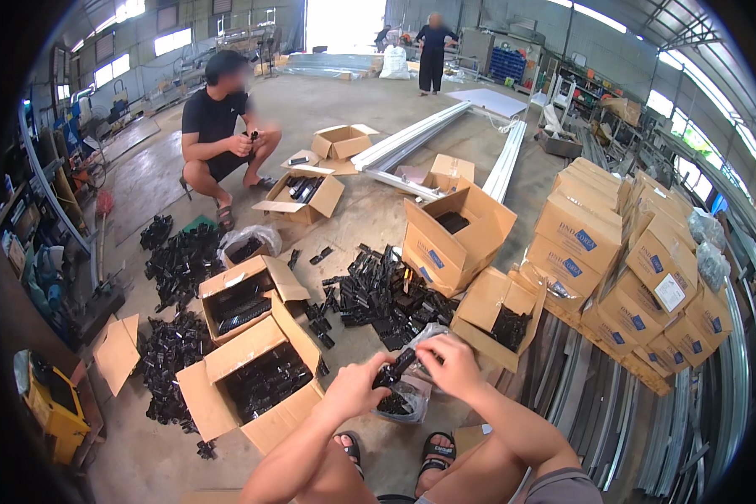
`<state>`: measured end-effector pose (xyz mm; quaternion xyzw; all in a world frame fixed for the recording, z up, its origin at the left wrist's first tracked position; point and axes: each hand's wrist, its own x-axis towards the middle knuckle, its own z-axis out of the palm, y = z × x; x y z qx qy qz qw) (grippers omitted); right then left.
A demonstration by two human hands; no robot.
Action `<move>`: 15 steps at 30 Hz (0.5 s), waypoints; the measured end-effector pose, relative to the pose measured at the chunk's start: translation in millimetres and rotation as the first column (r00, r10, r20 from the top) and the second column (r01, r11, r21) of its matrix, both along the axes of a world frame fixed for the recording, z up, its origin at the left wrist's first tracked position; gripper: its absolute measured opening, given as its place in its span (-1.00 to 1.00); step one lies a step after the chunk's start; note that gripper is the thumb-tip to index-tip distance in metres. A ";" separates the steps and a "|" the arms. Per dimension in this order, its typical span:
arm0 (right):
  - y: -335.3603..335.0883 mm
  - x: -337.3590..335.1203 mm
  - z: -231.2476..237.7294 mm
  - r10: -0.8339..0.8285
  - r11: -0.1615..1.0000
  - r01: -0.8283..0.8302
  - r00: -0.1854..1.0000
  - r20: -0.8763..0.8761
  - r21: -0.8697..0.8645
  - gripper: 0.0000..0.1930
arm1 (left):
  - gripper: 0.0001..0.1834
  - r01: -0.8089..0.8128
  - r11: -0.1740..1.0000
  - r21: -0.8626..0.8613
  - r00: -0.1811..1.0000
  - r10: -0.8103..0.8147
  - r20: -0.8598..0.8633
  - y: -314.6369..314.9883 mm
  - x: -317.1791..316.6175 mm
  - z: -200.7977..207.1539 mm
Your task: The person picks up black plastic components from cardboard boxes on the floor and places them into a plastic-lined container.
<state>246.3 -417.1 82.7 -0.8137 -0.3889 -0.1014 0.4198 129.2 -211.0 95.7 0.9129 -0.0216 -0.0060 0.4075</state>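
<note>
My left hand (pixel 361 386) is wrapped round a black plastic part (pixel 398 366), short and bar-shaped, held tilted in front of me. Close to the upper end of that part, my right hand (pixel 452 364) has its fingers pinched together; what is between them, if anything, is too small to make out. Just below both hands, a clear plastic bag (pixel 413 401) with small black pieces sits between my knees. Beyond them a heap of loose black parts (pixel 386 290) spreads over the concrete floor.
Open cartons of black parts stand left (pixel 265 382) and right (pixel 500 315). Another heap (pixel 176 361) lies far left. Stacked cartons (pixel 575 227) and long metal profiles (pixel 563 370) fill the right. A co-worker (pixel 218 126) squats ahead left; another person (pixel 433 50) stands far back.
</note>
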 end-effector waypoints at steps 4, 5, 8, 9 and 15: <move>-7.4 27.9 -51.1 -0.190 0.979 0.201 0.897 -0.400 -0.014 -0.79 | -0.39 -0.139 0.835 -0.533 0.990 0.105 -0.093 14.6 8.1 -24.2; -15.1 37.5 -70.0 -0.203 0.979 0.180 0.881 -0.428 -0.094 -0.78 | -0.41 -0.116 0.749 -0.653 0.993 0.106 -0.055 11.2 10.1 -19.9; -27.1 44.8 -132.0 -0.099 0.751 -0.196 0.911 -0.401 -0.630 -0.71 | -0.43 -0.174 0.544 -0.821 0.985 0.086 -0.152 12.3 6.1 7.2; -23.9 39.6 -157.1 -0.057 0.639 -0.259 0.923 -0.380 -0.725 -0.75 | -0.42 -0.175 0.471 -0.865 0.984 0.098 -0.146 13.0 4.0 7.3; -18.4 16.4 -231.8 0.094 0.305 -0.435 0.899 -0.428 -0.847 -0.73 | -0.39 -0.148 0.251 -0.957 0.985 0.123 -0.121 9.6 2.5 -0.6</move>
